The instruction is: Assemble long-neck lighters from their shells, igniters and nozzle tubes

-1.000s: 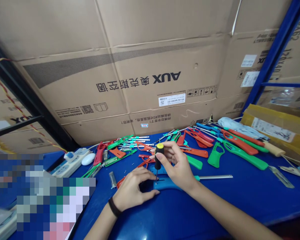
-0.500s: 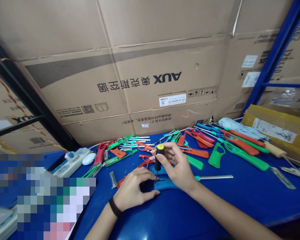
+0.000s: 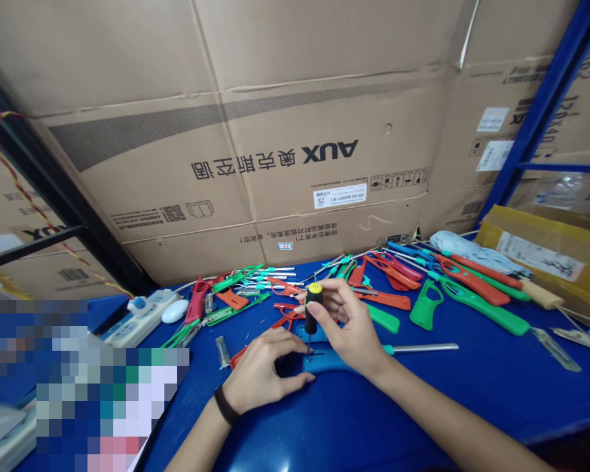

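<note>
Pinching an upright screwdriver [image 3: 314, 318], right hand [image 3: 351, 331] bends above blue casing [image 3: 327, 362] (left hand [image 3: 264, 370] curved wide, perhaps touching it).

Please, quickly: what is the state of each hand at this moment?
Left hand: curved at the end of the blue handle; whether it grips cannot be told.
Right hand: closed, holding the black-and-yellow screwdriver.

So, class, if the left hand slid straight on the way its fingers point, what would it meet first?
Probably the blue casing: its near end lies between thumb and index finger of the left hand, which may already touch it; depth is unclear there.
</note>
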A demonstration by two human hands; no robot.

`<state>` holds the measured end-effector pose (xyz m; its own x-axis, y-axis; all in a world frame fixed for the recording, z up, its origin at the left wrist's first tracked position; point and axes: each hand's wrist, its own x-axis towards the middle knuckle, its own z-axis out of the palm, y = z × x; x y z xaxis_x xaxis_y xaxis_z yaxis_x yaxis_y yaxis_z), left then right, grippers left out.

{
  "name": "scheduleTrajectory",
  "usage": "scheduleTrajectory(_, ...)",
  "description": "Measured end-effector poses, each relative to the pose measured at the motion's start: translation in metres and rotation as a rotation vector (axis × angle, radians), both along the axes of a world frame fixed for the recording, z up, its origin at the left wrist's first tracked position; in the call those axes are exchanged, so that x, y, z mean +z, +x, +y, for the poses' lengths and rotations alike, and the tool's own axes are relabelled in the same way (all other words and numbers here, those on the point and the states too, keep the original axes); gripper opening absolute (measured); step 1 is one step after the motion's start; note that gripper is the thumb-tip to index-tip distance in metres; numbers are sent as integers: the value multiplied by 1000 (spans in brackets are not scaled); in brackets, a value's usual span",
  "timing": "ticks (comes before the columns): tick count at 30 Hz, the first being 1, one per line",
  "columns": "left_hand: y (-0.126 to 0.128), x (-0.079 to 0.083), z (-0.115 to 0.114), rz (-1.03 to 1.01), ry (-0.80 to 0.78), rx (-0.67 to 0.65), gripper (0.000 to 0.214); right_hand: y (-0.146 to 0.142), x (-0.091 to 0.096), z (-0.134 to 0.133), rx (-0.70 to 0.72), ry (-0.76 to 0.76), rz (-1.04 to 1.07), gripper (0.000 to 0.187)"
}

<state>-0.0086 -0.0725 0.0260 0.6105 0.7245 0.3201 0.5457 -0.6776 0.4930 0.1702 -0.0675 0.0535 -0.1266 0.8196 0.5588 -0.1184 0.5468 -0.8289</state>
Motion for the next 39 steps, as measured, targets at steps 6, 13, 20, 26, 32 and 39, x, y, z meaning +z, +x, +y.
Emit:
scheduleTrajectory(6, 0, 0, 0, 6, -4, 6, 25, 0, 1, -2, 18, 16, 11, 18)
scheduleTrajectory(13, 0, 0, 0, 16, 0, 6, 26, 1, 0, -1, 27, 16, -1, 21)
scheduleTrajectory(20, 0, 0, 0, 19, -14, 7, 25, -3, -3, 0, 151, -73, 106, 33)
scheduleTrajectory(26, 1, -2, 1, 2, -13, 10, 26, -5, -2, -2, 396, -143, 120, 29)
scheduleTrajectory(32, 6, -7, -1, -75, -64, -22, 28, -3, 4, 0, 426, -152, 207, 27)
scheduleTrajectory(39, 17, -12, -2, -107, -35, -3, 26, -2, 2, -2, 546, -218, 167, 27)
